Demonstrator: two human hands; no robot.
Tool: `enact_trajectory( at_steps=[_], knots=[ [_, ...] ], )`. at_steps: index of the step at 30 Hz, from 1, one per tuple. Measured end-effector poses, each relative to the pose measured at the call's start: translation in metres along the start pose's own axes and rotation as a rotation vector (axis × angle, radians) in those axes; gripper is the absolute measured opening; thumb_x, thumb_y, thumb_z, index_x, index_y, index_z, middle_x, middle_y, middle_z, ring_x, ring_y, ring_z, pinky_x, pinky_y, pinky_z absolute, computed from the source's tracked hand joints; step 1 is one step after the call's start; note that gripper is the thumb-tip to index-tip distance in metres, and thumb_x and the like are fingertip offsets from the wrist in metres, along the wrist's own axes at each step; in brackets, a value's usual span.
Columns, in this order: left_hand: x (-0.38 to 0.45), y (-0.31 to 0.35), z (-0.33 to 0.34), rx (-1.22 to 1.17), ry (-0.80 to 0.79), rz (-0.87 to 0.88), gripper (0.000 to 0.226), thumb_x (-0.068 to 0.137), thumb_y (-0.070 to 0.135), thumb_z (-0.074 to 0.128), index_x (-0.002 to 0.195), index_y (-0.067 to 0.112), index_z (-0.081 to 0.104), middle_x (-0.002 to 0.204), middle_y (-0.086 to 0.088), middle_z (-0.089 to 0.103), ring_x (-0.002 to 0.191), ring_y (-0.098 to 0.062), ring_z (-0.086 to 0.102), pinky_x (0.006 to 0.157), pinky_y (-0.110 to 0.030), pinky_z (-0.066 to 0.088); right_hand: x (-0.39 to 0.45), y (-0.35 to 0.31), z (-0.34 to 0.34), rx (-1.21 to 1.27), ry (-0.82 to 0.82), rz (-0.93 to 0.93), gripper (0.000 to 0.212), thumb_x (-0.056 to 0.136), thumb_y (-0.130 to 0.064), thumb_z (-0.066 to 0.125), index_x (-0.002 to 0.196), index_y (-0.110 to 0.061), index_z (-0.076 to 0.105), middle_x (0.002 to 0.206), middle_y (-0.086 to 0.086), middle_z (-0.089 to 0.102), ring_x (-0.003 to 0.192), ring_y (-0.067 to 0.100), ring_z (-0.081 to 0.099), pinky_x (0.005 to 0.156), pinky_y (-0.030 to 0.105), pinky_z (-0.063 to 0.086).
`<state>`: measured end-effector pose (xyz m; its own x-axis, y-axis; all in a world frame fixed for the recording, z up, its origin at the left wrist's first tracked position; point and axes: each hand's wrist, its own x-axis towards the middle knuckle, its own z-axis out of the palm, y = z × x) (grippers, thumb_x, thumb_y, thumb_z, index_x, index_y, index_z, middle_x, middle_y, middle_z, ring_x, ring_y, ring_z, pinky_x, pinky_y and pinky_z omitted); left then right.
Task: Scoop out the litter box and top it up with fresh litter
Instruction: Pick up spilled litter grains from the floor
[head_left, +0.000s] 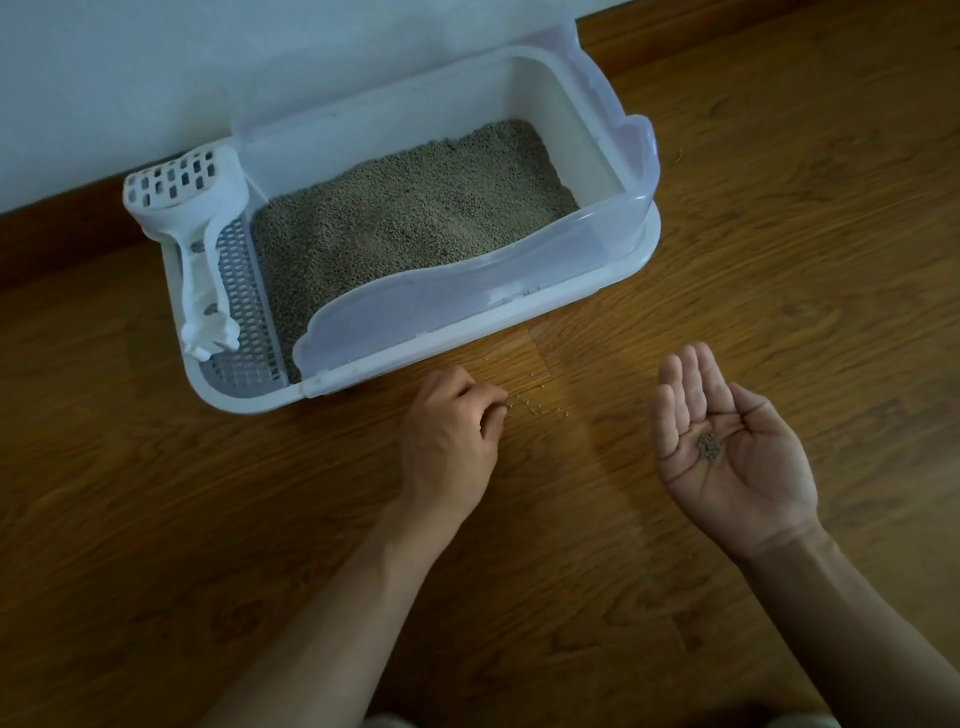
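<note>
Looking down from the head view: your litter box (631, 244) sits against the wall, and everything below is placed from it.

- Litter (410, 218) fills the main bay, heaped unevenly, higher toward the far end.
- Scoop (195, 218) rests on the grated step at the box's left end, untouched by either hand.
- Stray granules (540, 408) lie on the wood floor (779, 156) just in front of the box's near wall, loosely spread.

Risks from here:
- Your right palm is only shallowly cupped. Tilt it on the way to the box and the collected pile (707, 447) rolls off, back onto the floor.
- The granules are tiny and round. A quick pinch likely flicks them further out instead of lifting them.
- The near wall of the box is tall. Tipping the palm short of the rim would drop grains outside again.

Grip:
- Left hand (452, 421), just in front of the box's near wall: knuckles up, fingers curled, fingertips drawn together at the edge of the stray granules. Whether a grain is actually pinched, you cannot tell; too small.
- Right hand (727, 447), further right of the spill: palm up, fingers straight and together, wide open, carrying the small pile in its hollow without closing on it.
</note>
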<state>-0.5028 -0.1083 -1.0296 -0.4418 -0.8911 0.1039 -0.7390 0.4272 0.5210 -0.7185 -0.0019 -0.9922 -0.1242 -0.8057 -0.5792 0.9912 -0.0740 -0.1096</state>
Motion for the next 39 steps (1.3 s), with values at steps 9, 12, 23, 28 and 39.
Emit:
enact_trajectory(
  at_steps=[9,12,23,28,39],
  knots=[
    [0.009,0.001,0.001,0.107,-0.077,0.154,0.005,0.091,0.021,0.067,0.093,0.018,0.070,0.087,0.004,0.054,0.085,-0.014,0.049,0.063,-0.026,0.048,-0.005,-0.002,-0.003,0.002,0.057,-0.033,0.044,0.099,-0.024,0.035,0.109,-0.006,0.074,0.109,0.006,0.074,0.108,0.019,0.069,0.078,0.038,0.060],
    [0.010,0.002,0.002,0.167,-0.105,0.168,0.004,0.094,0.020,0.059,0.092,0.018,0.061,0.089,0.004,0.051,0.084,-0.014,0.048,0.065,-0.026,0.045,-0.005,0.002,0.000,-0.021,0.069,-0.055,0.045,0.099,-0.025,0.035,0.103,-0.008,0.076,0.105,0.003,0.075,0.102,0.017,0.071,0.072,0.036,0.061],
    [-0.015,0.076,-0.019,-0.307,0.125,0.093,0.018,0.102,0.020,0.043,0.095,0.013,0.057,0.089,0.004,0.053,0.079,-0.010,0.049,0.065,-0.024,0.045,0.001,0.015,0.008,-0.063,0.091,-0.037,0.048,0.099,-0.026,0.033,0.098,-0.006,0.078,0.105,0.006,0.075,0.099,0.020,0.072,0.070,0.036,0.061],
    [-0.020,0.133,-0.024,-0.304,0.123,0.343,0.018,0.099,0.019,0.059,0.089,0.007,0.066,0.087,-0.006,0.062,0.084,-0.017,0.054,0.075,-0.031,0.047,0.000,0.016,0.005,0.078,0.089,0.149,0.042,0.102,-0.028,0.036,0.132,-0.010,0.059,0.124,0.014,0.067,0.113,0.028,0.065,0.085,0.048,0.057],
    [-0.021,0.133,-0.010,-0.091,0.114,0.486,0.013,0.096,0.012,0.063,0.086,0.011,0.072,0.081,-0.004,0.061,0.086,-0.019,0.054,0.072,-0.034,0.046,-0.005,0.006,0.000,-0.100,0.066,0.158,0.054,0.103,-0.030,0.021,0.139,-0.001,0.050,0.140,0.019,0.054,0.135,0.026,0.047,0.114,0.041,0.033]
  ],
)
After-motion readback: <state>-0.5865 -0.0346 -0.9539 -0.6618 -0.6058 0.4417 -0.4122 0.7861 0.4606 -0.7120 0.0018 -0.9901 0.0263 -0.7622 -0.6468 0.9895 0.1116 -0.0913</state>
